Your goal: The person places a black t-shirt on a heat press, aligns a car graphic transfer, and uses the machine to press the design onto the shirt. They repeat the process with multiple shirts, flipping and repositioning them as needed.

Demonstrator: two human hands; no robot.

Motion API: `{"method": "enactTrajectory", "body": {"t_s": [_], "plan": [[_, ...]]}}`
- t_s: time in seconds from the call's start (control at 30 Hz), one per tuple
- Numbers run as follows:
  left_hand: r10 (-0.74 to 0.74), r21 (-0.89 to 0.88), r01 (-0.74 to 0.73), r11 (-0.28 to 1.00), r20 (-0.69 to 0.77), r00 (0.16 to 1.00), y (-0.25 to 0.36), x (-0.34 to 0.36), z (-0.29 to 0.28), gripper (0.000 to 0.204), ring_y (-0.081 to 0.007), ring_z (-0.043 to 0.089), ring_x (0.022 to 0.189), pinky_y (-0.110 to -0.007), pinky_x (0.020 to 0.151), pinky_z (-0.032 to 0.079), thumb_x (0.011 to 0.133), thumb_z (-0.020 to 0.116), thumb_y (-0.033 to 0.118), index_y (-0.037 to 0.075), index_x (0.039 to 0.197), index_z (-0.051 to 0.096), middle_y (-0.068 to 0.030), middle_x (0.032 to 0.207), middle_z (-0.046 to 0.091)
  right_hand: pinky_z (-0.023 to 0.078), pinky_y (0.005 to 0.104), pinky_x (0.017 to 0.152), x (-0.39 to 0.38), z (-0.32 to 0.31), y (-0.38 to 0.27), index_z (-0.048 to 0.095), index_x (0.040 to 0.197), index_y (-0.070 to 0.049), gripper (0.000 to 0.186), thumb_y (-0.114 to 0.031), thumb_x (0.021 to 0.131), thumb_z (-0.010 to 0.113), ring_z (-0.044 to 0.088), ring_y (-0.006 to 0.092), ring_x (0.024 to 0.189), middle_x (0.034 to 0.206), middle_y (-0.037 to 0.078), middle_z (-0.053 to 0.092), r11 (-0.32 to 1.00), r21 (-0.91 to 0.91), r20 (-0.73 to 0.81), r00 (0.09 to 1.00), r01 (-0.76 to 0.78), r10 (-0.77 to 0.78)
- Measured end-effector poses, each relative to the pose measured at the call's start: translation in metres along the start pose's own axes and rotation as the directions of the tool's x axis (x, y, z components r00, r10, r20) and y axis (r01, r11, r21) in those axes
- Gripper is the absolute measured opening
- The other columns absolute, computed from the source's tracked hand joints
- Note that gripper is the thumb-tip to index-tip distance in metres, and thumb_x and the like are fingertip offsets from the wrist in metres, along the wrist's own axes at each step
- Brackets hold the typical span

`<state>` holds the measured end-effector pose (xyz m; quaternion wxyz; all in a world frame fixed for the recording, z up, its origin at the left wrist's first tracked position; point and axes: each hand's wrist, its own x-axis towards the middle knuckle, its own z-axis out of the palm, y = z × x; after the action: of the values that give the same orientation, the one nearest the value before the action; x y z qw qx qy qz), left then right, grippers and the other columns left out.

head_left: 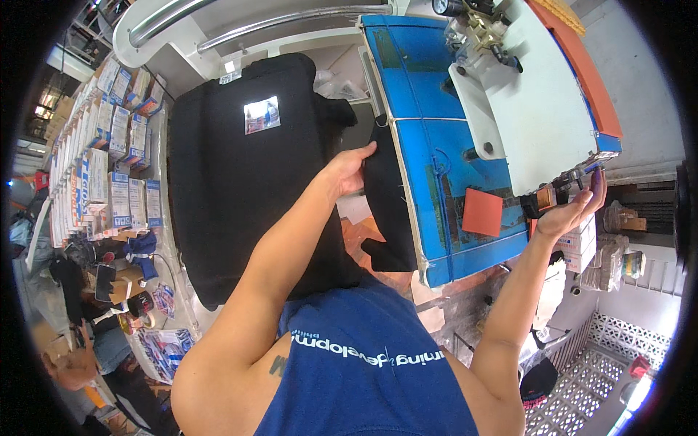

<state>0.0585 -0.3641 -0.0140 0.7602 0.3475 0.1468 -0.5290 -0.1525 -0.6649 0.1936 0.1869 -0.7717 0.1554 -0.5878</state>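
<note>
A black garment (218,196) is spread over the left platen, with a small shiny picture film (262,115) on its upper part. My left hand (347,173) closes on the edge of a strip of black cloth (389,203) that hangs between the two platens. To the right stands a blue platen (429,182) with a red square pad (482,211) on it. My right hand (571,212) is palm up with fingers stretched, against the black fitting (560,185) at the near corner of a white machine plate (549,102).
Metal bars (291,33) cross the machine's far side. A gauge and valve assembly (472,29) sits above the blue platen. Stacked boxes (109,145) line the left, where another person (76,363) is partly visible. More boxes (582,247) stand at the right.
</note>
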Motion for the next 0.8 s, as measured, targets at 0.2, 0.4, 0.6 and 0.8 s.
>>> {"method": "enactTrajectory", "body": {"t_s": [0.2,0.4,0.6,0.8], "plan": [[0.586,0.317,-0.509,0.801,-0.234,0.776,-0.025,-0.059,-0.004,0.023,-0.0116,0.056,0.075,-0.033,0.084,0.055,0.105,0.069,0.023,0.011,0.090,0.057,0.0014,0.084,0.058,0.035,0.0464,0.119,-0.002,0.001,0.007,0.052,0.147,0.001,0.054,-0.039,0.115,0.036,0.044,0.0282,0.142,0.151,0.017,0.044,0.997,0.072,-0.032,0.999,-0.014,0.016],[0.754,0.608,-0.581,0.541,-0.044,0.655,-0.038,-0.174,-0.037,0.027,-0.0043,0.052,0.071,-0.025,0.065,0.043,0.103,0.072,0.021,0.007,0.085,0.058,0.0033,0.075,0.059,0.038,0.0453,0.115,0.001,-0.002,0.013,0.054,0.145,0.001,0.056,-0.043,0.113,0.044,0.049,0.0283,0.136,0.147,0.016,0.048,0.998,0.060,-0.056,0.998,0.000,0.004],[0.871,0.901,-0.350,0.257,-0.060,0.487,-0.073,-0.295,-0.109,0.021,-0.0143,0.057,0.075,-0.033,0.071,0.048,0.096,0.075,0.015,0.004,0.087,0.061,-0.0040,0.082,0.062,0.049,0.0465,0.109,0.007,-0.001,0.028,0.056,0.142,0.004,0.059,-0.046,0.110,0.053,0.053,0.0290,0.132,0.142,0.018,0.048,0.989,0.144,-0.022,0.999,-0.028,0.031],[0.825,0.875,0.175,-0.451,0.334,0.456,-0.121,-0.341,-0.168,0.057,-0.0390,0.041,0.143,-0.058,0.121,0.028,0.093,0.072,0.033,0.009,0.143,0.057,-0.0179,0.151,0.050,0.048,0.0517,0.103,0.000,-0.002,0.041,0.059,0.129,0.006,0.060,-0.050,0.107,0.059,0.056,0.0402,0.120,0.124,0.025,0.059,0.923,-0.364,-0.204,0.978,-0.121,0.047]]}}
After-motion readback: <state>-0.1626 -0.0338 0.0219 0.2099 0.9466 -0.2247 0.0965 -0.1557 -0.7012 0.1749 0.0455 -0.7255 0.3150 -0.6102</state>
